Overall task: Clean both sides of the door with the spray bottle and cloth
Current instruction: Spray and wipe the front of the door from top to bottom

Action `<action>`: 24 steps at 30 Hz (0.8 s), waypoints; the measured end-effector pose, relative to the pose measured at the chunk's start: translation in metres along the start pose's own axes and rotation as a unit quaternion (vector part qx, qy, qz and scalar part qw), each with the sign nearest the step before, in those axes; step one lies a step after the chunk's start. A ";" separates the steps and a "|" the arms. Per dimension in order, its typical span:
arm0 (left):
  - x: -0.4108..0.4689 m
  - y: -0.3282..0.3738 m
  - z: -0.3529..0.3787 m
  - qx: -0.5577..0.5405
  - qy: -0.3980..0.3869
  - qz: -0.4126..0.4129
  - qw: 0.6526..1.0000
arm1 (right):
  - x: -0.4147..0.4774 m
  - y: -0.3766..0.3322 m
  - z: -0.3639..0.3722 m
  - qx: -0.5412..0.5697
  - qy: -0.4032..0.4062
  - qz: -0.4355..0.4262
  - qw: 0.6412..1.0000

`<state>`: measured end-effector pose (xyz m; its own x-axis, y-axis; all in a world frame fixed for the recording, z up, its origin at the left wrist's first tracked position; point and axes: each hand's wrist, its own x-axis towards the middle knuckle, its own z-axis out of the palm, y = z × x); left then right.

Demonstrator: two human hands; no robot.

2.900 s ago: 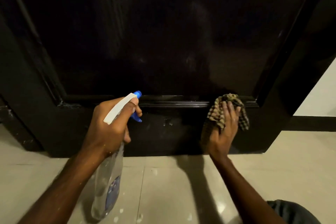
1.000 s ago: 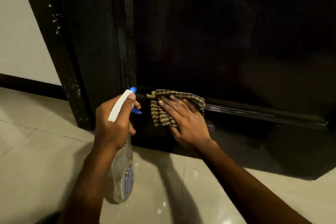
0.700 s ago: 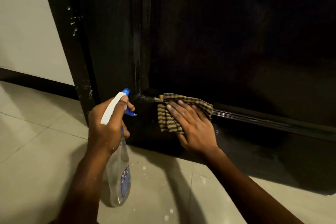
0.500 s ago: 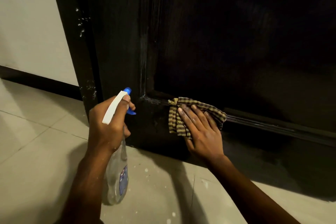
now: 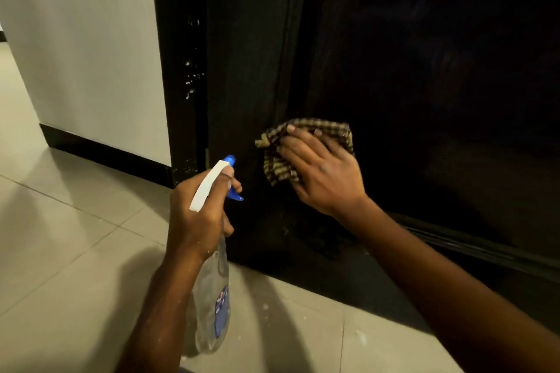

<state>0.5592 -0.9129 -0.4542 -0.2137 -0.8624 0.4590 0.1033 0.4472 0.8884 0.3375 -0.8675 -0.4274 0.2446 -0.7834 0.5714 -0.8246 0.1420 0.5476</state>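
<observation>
Head view, nearest first: the left hand (image 5: 198, 218) is wrapped around the neck of the clear spray bottle (image 5: 212, 297), forefinger on its blue trigger, over open tiled floor (image 5: 69, 251). Just beyond, the right hand (image 5: 321, 172), fingers spread, presses the checked cloth (image 5: 278, 160) flat against the dark door (image 5: 424, 85) near its left edge, beside the frame (image 5: 181, 70) and white wall (image 5: 85, 48)

A single head-worn camera looks forward and down from close to the lower part of a dark door (image 5: 409, 76), seemingly from a low stance, taking in the tiled floor (image 5: 60, 251) and wall (image 5: 85, 48) at left.
</observation>
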 end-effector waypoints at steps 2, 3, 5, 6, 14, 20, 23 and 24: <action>0.001 0.007 -0.001 0.001 -0.007 -0.005 1.000 | 0.027 0.024 -0.024 -0.023 0.036 0.020 0.999; 0.001 0.011 -0.002 -0.001 -0.012 -0.005 1.000 | 0.037 0.032 -0.033 -0.034 0.047 0.033 0.998; 0.003 0.018 -0.002 -0.008 -0.022 -0.001 1.000 | 0.049 0.036 -0.043 -0.033 0.064 0.053 0.996; 0.004 0.022 -0.002 -0.010 -0.025 0.000 1.000 | 0.048 0.032 -0.041 -0.019 0.070 0.056 0.996; 0.012 0.041 -0.006 0.003 -0.023 0.000 1.000 | -0.015 0.011 -0.001 -0.030 -0.104 -0.149 0.983; 0.028 0.069 -0.012 -0.020 -0.034 0.000 0.999 | 0.030 0.046 -0.041 0.014 0.058 0.038 0.998; 0.041 0.084 -0.016 -0.020 -0.036 -0.002 0.999 | 0.065 0.061 -0.071 0.022 0.121 0.137 0.983; 0.046 0.088 -0.017 -0.017 -0.035 -0.004 0.999 | 0.077 0.065 -0.080 0.032 0.142 0.165 0.975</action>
<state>0.5753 -0.9176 -0.3544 -0.2817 -0.8469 0.4510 0.1339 0.4307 0.8925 0.3436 -0.8700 -0.2987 0.0835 -0.5005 0.8617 -0.9104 0.3133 0.2701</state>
